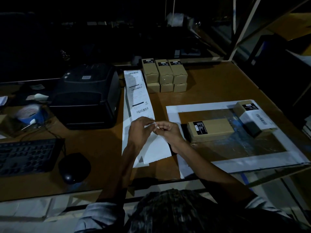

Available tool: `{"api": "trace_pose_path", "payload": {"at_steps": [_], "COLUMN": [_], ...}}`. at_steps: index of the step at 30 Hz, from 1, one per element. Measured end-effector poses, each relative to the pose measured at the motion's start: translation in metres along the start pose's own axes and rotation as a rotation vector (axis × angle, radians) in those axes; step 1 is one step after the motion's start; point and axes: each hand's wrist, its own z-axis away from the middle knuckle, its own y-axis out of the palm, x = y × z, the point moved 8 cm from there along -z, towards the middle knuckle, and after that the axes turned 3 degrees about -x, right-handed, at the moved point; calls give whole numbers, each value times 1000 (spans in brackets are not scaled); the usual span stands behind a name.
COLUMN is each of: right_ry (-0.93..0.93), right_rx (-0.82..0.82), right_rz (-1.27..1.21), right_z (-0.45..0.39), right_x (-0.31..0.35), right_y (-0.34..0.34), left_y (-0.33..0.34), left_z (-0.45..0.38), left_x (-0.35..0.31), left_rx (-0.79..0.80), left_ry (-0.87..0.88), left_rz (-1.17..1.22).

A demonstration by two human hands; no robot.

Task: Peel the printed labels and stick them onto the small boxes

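**Starting the peel on the nearest label**

I'm on the peel: my left hand (pixel 140 127) and right hand (pixel 166 129) meet at the near end of the label strip (pixel 138 95), both pinching its corner (which layer each holds is too dim to tell). The strip lies flat on the surface (pixel 210 84), long axis running away from me, toward the stacked boxes (pixel 164 74). Next, I judge, lift the label free and carry it right to the unlabelled box (pixel 210 129).
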Motion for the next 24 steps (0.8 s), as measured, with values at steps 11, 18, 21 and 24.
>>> {"api": "trace_pose_path", "payload": {"at_steps": [11, 18, 21, 24], "right_ry": [-22, 21, 39, 38], "right_rx": [33, 15, 32, 53], "right_rz": [41, 40, 17, 21], "right_z": [-4, -5, -6, -7], "right_x": [-3, -8, -10, -10], "right_y": [0, -5, -5, -3], "left_y": [-3, 0, 0, 2], "left_z": [-4, -6, -5, -3], "left_x": [3, 13, 16, 15], "left_rx": [20, -7, -21, -26], "left_ry": [17, -31, -51, -82], "left_rz": [98, 94, 113, 138]}}
